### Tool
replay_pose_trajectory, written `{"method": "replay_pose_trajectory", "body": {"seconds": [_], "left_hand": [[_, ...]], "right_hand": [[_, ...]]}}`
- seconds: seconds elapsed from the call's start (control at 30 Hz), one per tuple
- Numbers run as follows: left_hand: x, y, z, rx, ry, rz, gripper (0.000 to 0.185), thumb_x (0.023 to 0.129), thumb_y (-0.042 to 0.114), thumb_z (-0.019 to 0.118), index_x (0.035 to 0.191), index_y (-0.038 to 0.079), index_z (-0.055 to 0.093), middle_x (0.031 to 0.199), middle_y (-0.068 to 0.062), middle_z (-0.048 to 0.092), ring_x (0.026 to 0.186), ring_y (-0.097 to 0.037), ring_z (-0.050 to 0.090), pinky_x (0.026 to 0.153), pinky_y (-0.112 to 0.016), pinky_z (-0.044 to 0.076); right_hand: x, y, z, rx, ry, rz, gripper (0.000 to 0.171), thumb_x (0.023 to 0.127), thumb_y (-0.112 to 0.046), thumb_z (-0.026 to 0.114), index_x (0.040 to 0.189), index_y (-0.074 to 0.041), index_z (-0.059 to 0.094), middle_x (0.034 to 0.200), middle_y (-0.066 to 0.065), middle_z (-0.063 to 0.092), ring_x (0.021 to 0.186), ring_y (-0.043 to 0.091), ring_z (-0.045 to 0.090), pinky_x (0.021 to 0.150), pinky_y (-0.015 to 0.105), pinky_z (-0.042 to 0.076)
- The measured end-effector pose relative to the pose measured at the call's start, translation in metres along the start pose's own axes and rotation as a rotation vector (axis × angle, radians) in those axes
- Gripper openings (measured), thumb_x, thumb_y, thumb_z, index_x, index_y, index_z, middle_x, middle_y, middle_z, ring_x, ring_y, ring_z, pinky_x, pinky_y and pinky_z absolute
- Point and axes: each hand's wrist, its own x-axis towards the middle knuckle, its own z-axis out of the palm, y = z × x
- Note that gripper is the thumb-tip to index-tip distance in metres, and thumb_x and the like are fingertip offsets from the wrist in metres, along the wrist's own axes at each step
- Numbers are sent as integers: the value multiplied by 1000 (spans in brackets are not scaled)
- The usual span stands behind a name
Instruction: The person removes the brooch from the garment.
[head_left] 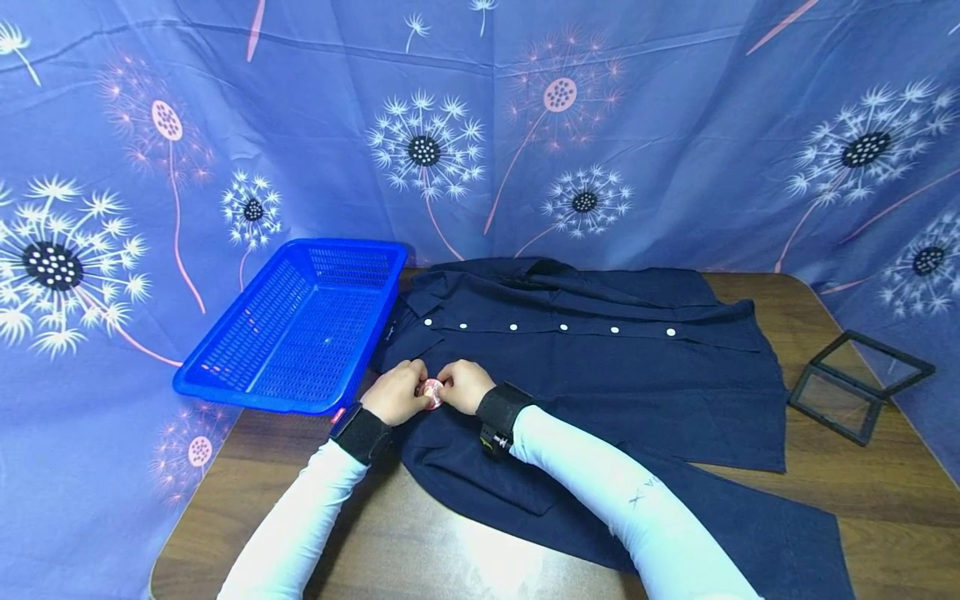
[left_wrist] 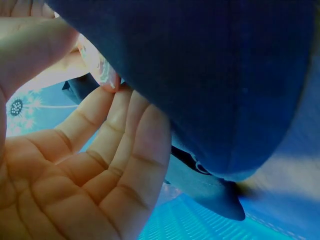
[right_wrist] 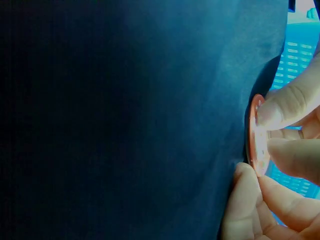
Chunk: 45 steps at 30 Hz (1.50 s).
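Observation:
A dark navy button-up shirt (head_left: 600, 367) lies spread flat on the wooden table, its row of white buttons running left to right. On the shirt's left part sits a small round pink badge (head_left: 432, 392). My left hand (head_left: 417, 390) and right hand (head_left: 447, 385) meet over it, both pinching its rim. In the left wrist view the badge (left_wrist: 101, 70) sits between my thumb and fingertips, against the shirt (left_wrist: 215, 75). In the right wrist view the badge (right_wrist: 257, 135) stands edge-on, held by fingertips (right_wrist: 287, 105) beside the shirt cloth (right_wrist: 125, 120).
An empty blue plastic basket (head_left: 300, 325) overhangs the table's left edge, just left of my hands. A black-framed glass box with its lid open (head_left: 855, 383) stands at the right edge. A blue dandelion-print curtain (head_left: 480, 125) closes off the back and sides.

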Motion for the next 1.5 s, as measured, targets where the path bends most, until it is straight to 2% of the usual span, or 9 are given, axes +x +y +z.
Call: {"method": "replay_pose_trajectory", "body": {"seconds": [0.23,0.5,0.6,0.73,0.93,1.17,1.37,1.5], "left_hand": [[-1,0,1,2,15,5,28,75,17,80,89,7,58,79,-4,55,71,-18,53,62,-35,43],[-3,-1,-1,37,54,37,28,74,18,79,93,5,62,78,-4,54,70,-18,52,61,-35,43],[-4,1,-2,50,72,56,34,74,19,79,100,2,65,86,-9,60,78,-25,59,68,-40,48],[-8,2,-5,60,74,73,45,75,23,81,111,0,65,104,-17,64,96,-35,63,85,-47,50],[-11,0,-6,62,30,78,52,76,32,81,115,1,64,116,-17,65,105,-37,63,92,-48,49],[-11,-6,-4,60,-30,84,65,73,35,83,122,-1,61,126,-18,63,114,-36,62,99,-46,48],[-12,-7,-3,59,-73,74,67,74,36,83,125,-2,61,134,-21,59,121,-37,59,104,-46,46],[-12,-7,-3,62,-88,63,68,73,36,83,125,-3,61,135,-20,59,122,-36,59,105,-45,45]], "right_hand": [[0,-1,1,-5,24,5,9,79,-5,67,85,-5,74,65,2,62,57,6,45,53,18,35],[0,-1,1,43,21,29,10,76,0,65,83,-4,71,66,3,64,56,5,46,53,18,35],[-1,-1,0,59,14,34,11,76,1,65,84,-4,70,67,3,64,56,5,46,53,18,36],[-2,-3,-3,91,9,25,12,76,1,63,86,-4,69,69,5,65,58,5,47,55,18,37],[-4,-4,-5,139,0,19,11,77,3,63,85,-3,69,69,5,65,58,5,48,55,17,37],[-4,-5,-8,152,4,29,10,78,2,64,85,-4,69,70,5,65,59,5,48,56,17,38],[-4,-5,-9,148,12,28,9,79,2,64,85,-3,69,70,4,65,60,5,49,56,16,37],[-5,-4,-8,163,15,-3,8,79,1,63,83,-2,68,69,5,65,59,7,51,56,18,40]]}}
